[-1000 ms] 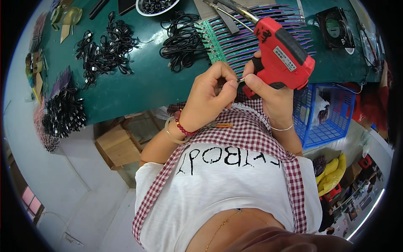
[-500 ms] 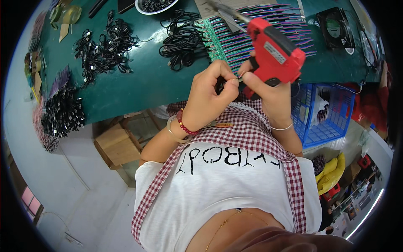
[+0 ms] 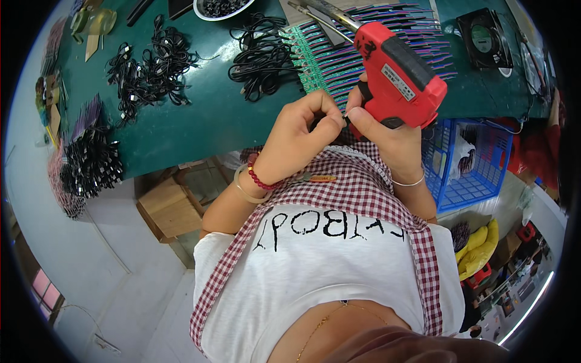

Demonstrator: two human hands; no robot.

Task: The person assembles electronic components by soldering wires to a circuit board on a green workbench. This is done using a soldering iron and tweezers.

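Near the middle of the picture, the left hand (image 3: 302,134) pinches a thin, dark wire (image 3: 346,121), too small to see well. The right hand (image 3: 392,144) grips a big red and black plastic soldering gun (image 3: 394,75) at upper right, its fingertips touching the wire too. Behind, green circuit boards (image 3: 307,60) with purple and black wires lie on the green worktop (image 3: 200,124).

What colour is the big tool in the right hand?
The tool is mostly red, with black parts; the head view shows it best.
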